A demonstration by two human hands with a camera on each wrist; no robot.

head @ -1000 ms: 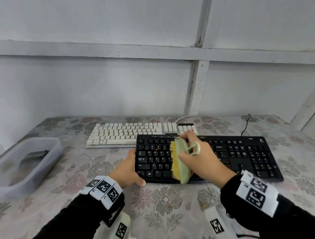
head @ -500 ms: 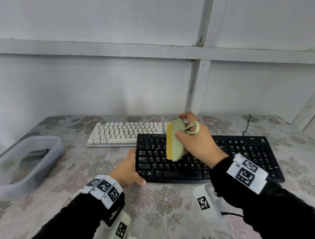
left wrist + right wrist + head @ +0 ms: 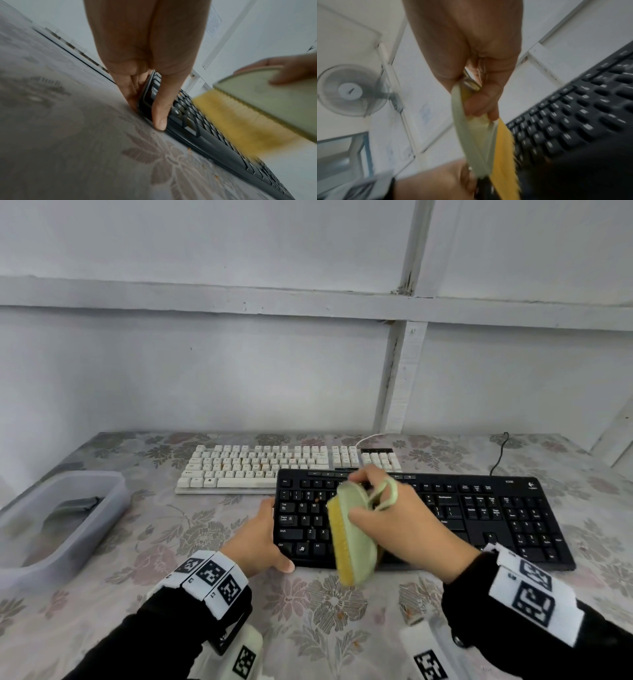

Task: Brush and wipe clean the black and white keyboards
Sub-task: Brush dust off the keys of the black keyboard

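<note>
A black keyboard (image 3: pixel 479 518) lies across the table in front of me, with a white keyboard (image 3: pixel 260 465) just behind it to the left. My right hand (image 3: pixel 404 529) grips a pale green scrub brush (image 3: pixel 356 535) with yellow bristles (image 3: pixel 240 125), its lower end over the keyboard's front edge. My left hand (image 3: pixel 260 539) holds the black keyboard's left end (image 3: pixel 154 94), thumb on the front corner and fingers along the side. In the right wrist view the fingers (image 3: pixel 481 105) curl round the brush body (image 3: pixel 471 135) beside the black keys (image 3: pixel 573 115).
A translucent grey plastic tub (image 3: pixel 58 518) stands at the table's left edge. The floral tablecloth (image 3: pixel 325 611) carries a few orange crumbs (image 3: pixel 216 175) near the keyboard's front. The black cable (image 3: pixel 496 457) runs toward the white wall behind. A wall fan (image 3: pixel 351 90) shows in the right wrist view.
The brush has swept down from the keyboard's top rows to its front edge, after having been lifted up there. My left hand has stayed on the keyboard's left end.
</note>
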